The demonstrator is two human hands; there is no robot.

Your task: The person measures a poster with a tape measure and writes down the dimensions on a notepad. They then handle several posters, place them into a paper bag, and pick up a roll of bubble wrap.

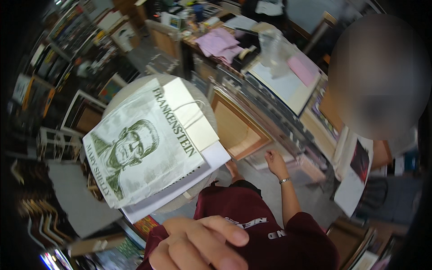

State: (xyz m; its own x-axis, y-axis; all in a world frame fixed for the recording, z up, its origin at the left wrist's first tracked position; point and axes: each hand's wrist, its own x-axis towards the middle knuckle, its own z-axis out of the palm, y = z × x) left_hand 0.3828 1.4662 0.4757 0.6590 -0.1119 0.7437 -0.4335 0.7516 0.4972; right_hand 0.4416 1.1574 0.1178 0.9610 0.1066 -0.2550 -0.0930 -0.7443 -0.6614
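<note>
My left hand [198,245] is raised close to the camera at the lower edge, fingers loosely bent and somewhat apart, with nothing visible in them. To the right of my maroon shirt, my right hand [275,163] is held in the air with its fingers curled in and no object showing; a metal band circles its wrist. A white bag [135,148] with a green printed portrait and lettering lies on a round table [130,90] at the left. Beneath it are a cream paper bag [186,110] with a handle and white-lilac sheets [153,198]. Neither hand touches these.
Framed panels [234,126] lean upright beside the round table. A cluttered workbench beyond holds a pink cloth [219,45], clear plastic [273,51] and a pale board [276,87]. Another person, blurred, is at the upper right. Frames and shelves crowd the left side.
</note>
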